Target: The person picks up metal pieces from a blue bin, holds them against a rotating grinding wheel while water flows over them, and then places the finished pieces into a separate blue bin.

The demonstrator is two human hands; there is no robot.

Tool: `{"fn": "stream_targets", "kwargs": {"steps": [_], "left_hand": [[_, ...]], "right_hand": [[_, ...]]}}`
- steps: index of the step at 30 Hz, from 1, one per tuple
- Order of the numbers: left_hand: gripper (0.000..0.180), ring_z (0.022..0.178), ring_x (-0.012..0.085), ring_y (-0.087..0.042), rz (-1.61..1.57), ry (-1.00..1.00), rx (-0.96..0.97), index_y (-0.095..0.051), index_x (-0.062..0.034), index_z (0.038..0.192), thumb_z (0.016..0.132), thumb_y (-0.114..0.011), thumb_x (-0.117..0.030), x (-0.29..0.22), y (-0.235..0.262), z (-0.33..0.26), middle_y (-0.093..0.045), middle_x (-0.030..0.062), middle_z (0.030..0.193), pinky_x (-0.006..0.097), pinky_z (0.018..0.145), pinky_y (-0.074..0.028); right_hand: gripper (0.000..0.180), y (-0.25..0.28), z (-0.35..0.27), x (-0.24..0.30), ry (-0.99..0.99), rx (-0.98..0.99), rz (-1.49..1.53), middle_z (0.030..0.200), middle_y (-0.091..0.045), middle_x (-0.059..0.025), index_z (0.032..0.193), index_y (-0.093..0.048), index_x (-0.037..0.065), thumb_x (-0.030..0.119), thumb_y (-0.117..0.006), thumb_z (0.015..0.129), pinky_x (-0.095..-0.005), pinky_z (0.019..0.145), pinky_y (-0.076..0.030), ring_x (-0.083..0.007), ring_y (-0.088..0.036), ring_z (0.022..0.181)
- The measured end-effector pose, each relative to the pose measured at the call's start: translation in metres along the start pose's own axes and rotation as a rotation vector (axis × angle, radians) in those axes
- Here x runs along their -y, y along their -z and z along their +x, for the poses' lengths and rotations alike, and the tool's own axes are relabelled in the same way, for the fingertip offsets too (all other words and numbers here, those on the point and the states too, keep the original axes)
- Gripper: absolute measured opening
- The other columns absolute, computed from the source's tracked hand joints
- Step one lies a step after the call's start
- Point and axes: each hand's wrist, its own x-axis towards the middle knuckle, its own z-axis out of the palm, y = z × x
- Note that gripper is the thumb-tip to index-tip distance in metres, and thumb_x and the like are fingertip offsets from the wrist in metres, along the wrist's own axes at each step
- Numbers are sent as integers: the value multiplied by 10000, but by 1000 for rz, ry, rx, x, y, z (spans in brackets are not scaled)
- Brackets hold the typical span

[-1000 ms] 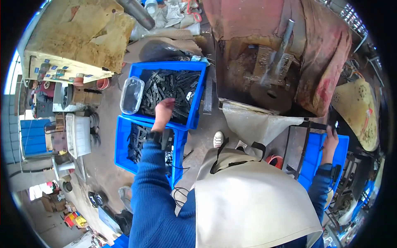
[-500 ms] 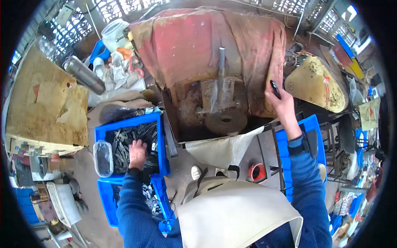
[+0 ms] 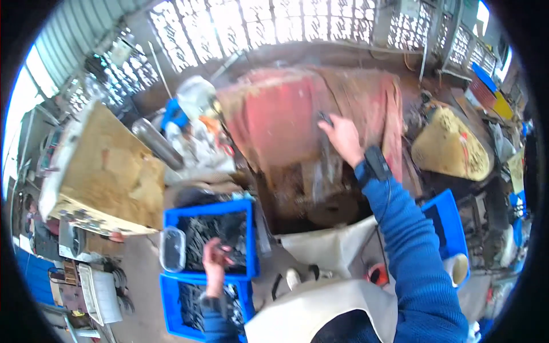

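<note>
My right hand is raised in front of the red, stained cloth, pinching a small black piece between thumb and fingers; its exact kind is too small to make out. Over the upper blue crate, my left hand hovers with its fingers apart, somewhat blurred, and nothing shows in it. Many dark, flat strips fill that crate. Below the cloth, a round grinding-wheel-like disc sits in a dirty, dark housing.
A clear plastic tub rests on the crate's left edge. Another blue crate with strips stands nearer me. To the right is a blue bin; a stained board stands left, beside a metal cylinder.
My right hand has moved left across the cloth with the black piece. The left hand has lifted from among the strips. The whole view has tilted upward, showing more of the lattice wall.
</note>
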Motion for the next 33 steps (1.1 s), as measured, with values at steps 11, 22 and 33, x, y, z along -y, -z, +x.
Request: {"fn": "stream_targets", "kwargs": {"steps": [11, 22, 33], "left_hand": [[200, 603, 82, -510, -56, -75, 287, -660, -49, 1031, 967, -473, -20, -41, -114, 25, -626, 24, 908, 231, 578, -470], [262, 737, 244, -586, 304, -539, 407, -669, -56, 972, 841, -508, 103, -41, -201, 46, -559, 107, 828, 289, 643, -462], [241, 796, 296, -629, 419, -515, 342, -664, -57, 931, 821, -527, 107, -25, -209, 48, -594, 124, 862, 328, 699, -504]], "right_hand": [[237, -10, 4, 8, -28, -32, -77, 748, -631, -215, 849, -599, 26, 258, -647, 853, -498, 647, -489, -411, -620, 739], [234, -1, 8, 18, 7, 10, -135, 696, -618, -160, 835, -580, 65, 284, -662, 852, -488, 590, -480, -381, -616, 671], [249, -2, 10, 12, 48, 13, -233, 679, -614, -134, 820, -578, 85, 318, -663, 846, -463, 574, -497, -343, -624, 642]]}}
